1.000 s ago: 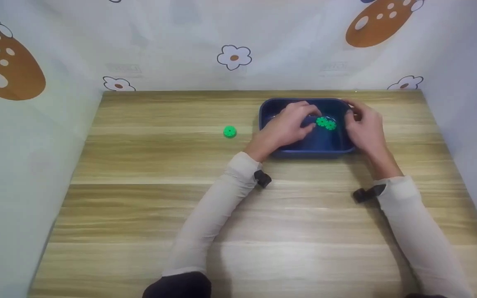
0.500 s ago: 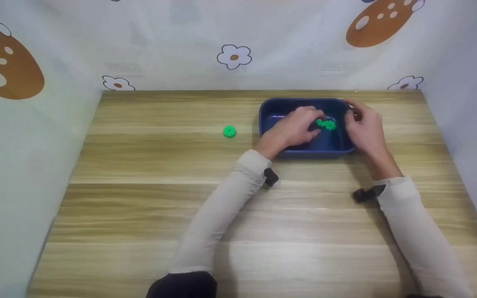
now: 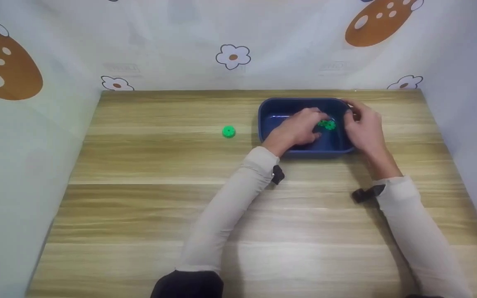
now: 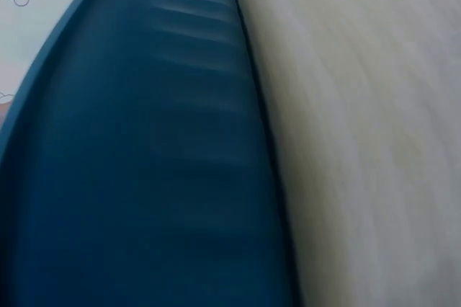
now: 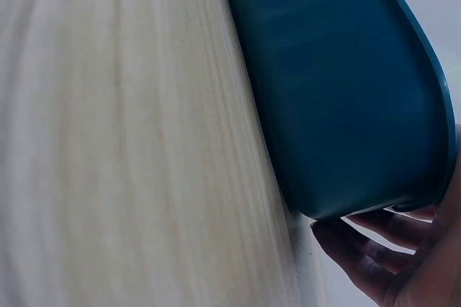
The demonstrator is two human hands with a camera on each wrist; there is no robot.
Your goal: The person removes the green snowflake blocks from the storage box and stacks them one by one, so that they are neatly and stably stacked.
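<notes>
A dark blue rectangular plastic bin [image 3: 317,154] stands at the back of the table, right of the middle. My left hand [image 3: 298,127] reaches inside it, fingers bent and thumb apart from the forefinger. Close by its fingertips lie two small green notched discs [image 3: 330,125], one partly hidden by the hand. On the bin's right end, my right hand [image 3: 364,126] grips the rim, thumb on the inner side. The right wrist view shows its fingers [image 5: 356,260] against the bin's outer end. A single green disc [image 3: 229,131] rests on the table left of the bin.
The wood-grain table [image 3: 139,207] is bounded by a pale back wall [image 3: 180,49] with flower prints and by side walls [image 3: 470,103]. Only the bin's outer wall [image 4: 166,163] and the tabletop fill most of the left wrist view.
My left hand has shifted a little to the right inside the bin, covering more of one green disc. The right hand and the bin have stayed in place.
</notes>
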